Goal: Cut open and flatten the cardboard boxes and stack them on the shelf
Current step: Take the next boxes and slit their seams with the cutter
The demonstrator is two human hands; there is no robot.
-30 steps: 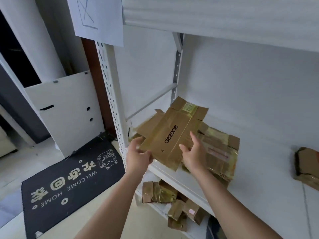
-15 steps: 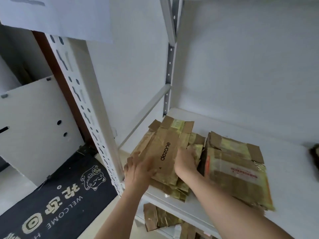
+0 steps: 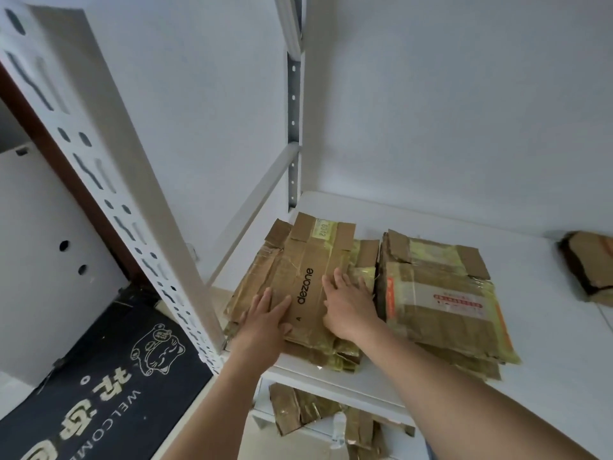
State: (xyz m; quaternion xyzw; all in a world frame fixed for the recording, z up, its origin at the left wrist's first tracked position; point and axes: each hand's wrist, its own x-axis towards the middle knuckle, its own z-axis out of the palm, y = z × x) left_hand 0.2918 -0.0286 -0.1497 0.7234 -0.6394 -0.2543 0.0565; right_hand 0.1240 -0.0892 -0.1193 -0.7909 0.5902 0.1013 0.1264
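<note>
A flattened brown box printed "dezone" [image 3: 308,260] lies on top of a pile of flattened boxes at the left end of the white shelf [image 3: 547,386]. My left hand [image 3: 265,322] presses flat on the box's near left part, fingers straight. On its right side rests my right hand [image 3: 348,298], fingers spread across the cardboard. A second pile of flattened, taped boxes [image 3: 441,300] sits just to the right, touching the first pile.
The shelf's white perforated post [image 3: 109,180] stands close on the left. A brown box [image 3: 590,267] sits at the far right of the shelf. More flattened cardboard [image 3: 315,413] lies on the lower shelf. A dark welcome mat [image 3: 99,390] covers the floor at left.
The "dezone" box went from being held in the air to lying on the left pile. Both hands now press it flat, and the view has moved closer.
</note>
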